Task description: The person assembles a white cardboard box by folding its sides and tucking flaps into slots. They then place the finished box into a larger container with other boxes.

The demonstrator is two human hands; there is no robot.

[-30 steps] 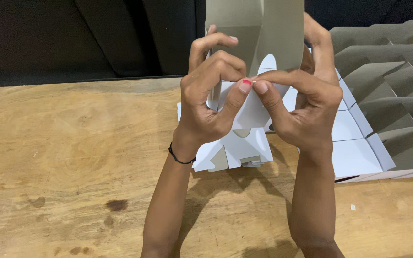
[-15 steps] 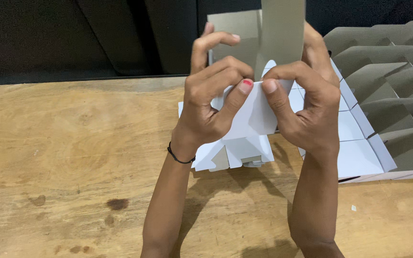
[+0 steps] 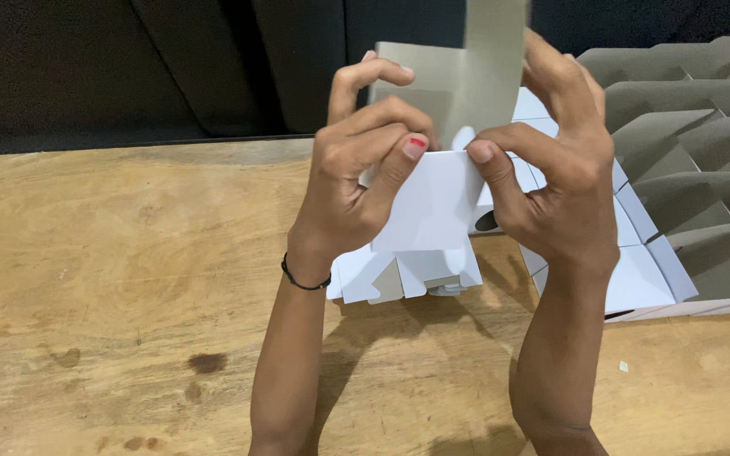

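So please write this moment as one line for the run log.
left hand: pinching white cardboard box | right hand: pinching same box, grey flap upright | wooden table | folded boxes row at right

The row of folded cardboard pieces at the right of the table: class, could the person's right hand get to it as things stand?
Probably yes. The row of folded cardboard pieces lies just beside the right hand with nothing between them, though that hand, with the left hand, currently grips the white carton.

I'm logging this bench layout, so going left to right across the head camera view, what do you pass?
Dark stain on the wooden table → black wristband → left hand → white folded carton held between both hands → right hand → row of flat cartons at the right edge.
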